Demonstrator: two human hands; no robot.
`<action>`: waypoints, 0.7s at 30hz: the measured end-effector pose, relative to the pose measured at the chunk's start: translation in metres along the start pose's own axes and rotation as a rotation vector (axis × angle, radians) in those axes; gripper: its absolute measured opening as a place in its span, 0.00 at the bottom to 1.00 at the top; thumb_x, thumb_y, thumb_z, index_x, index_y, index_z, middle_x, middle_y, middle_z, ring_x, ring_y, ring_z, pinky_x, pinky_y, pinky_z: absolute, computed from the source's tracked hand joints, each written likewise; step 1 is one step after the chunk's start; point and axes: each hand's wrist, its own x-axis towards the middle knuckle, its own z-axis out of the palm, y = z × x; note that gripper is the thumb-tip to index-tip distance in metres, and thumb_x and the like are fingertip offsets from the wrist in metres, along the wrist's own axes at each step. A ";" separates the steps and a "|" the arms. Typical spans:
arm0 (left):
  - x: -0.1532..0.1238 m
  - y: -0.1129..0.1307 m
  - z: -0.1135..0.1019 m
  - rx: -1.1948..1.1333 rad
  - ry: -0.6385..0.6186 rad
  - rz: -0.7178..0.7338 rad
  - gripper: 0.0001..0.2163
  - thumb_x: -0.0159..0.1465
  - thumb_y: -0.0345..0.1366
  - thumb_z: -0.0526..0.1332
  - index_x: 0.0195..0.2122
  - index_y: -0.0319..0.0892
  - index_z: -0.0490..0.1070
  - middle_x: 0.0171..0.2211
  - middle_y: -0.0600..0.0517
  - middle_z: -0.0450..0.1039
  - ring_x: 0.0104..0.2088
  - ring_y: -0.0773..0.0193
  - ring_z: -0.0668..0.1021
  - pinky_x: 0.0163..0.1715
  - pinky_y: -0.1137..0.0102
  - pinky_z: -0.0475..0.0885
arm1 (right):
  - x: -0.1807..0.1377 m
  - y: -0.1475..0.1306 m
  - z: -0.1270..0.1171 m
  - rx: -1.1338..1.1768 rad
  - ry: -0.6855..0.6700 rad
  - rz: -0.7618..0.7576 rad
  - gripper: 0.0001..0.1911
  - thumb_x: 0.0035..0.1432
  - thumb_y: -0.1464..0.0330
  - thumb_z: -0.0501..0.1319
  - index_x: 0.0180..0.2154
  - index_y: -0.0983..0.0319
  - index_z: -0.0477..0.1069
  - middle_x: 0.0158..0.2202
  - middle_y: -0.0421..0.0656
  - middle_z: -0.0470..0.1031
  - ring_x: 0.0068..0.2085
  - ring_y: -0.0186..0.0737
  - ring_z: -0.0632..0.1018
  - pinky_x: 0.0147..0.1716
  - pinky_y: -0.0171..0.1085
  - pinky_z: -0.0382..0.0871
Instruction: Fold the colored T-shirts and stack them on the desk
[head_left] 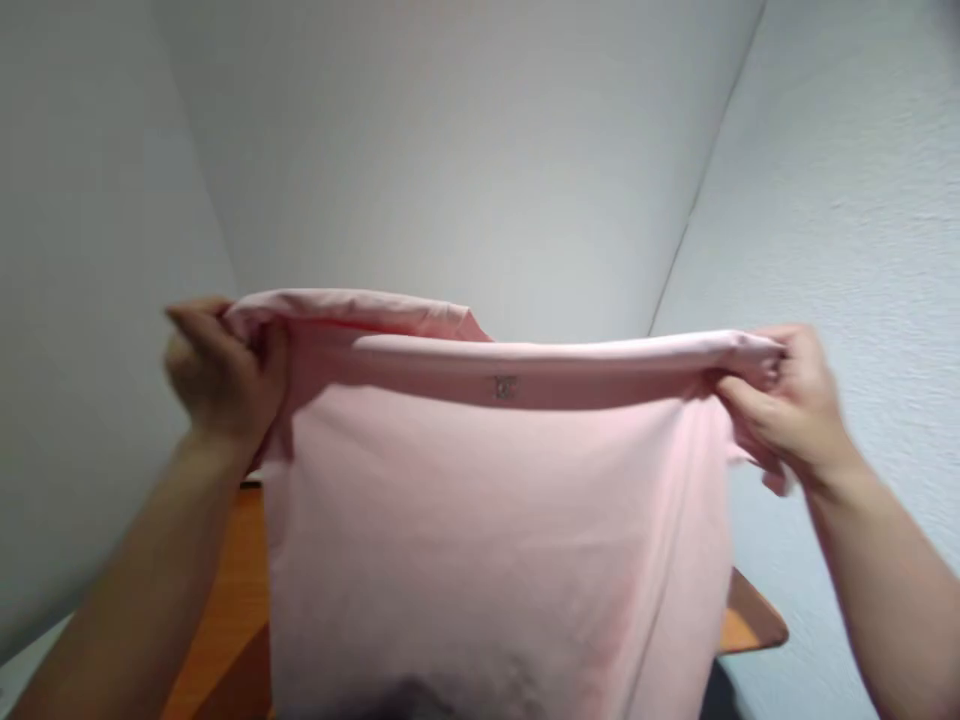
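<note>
A pale pink garment (495,540) hangs in front of me, stretched wide between both hands. My left hand (221,375) pinches its upper left corner, fingers closed on the cloth. At the upper right corner my right hand (787,400) grips the folded top edge in the same way. The top edge is folded over, and a small label (505,387) shows at its middle. The cloth hides most of what lies below it.
A wooden table (225,610) shows beneath the garment, with one corner (757,620) poking out at the right. White walls meet in a corner behind and close in on the left and right.
</note>
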 end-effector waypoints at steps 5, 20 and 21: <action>-0.001 0.029 0.078 0.132 -0.226 0.347 0.27 0.72 0.41 0.42 0.59 0.16 0.53 0.64 0.28 0.51 0.64 0.37 0.57 0.59 0.49 0.53 | 0.044 -0.020 0.114 -0.441 -0.005 -0.374 0.34 0.56 0.65 0.64 0.59 0.74 0.57 0.59 0.64 0.59 0.60 0.58 0.59 0.55 0.50 0.54; -0.211 -0.024 0.232 0.268 -1.176 0.136 0.37 0.65 0.61 0.35 0.70 0.45 0.47 0.71 0.42 0.38 0.69 0.41 0.45 0.63 0.42 0.43 | -0.091 0.064 0.311 -0.495 -0.848 -0.276 0.34 0.67 0.47 0.38 0.69 0.53 0.47 0.72 0.44 0.37 0.70 0.53 0.38 0.64 0.55 0.36; -0.211 -0.026 0.238 0.266 -1.178 0.135 0.37 0.65 0.62 0.35 0.70 0.45 0.47 0.71 0.43 0.37 0.69 0.41 0.44 0.63 0.42 0.42 | -0.089 0.068 0.316 -0.504 -0.855 -0.256 0.34 0.67 0.46 0.37 0.69 0.52 0.46 0.72 0.43 0.37 0.70 0.53 0.38 0.64 0.56 0.36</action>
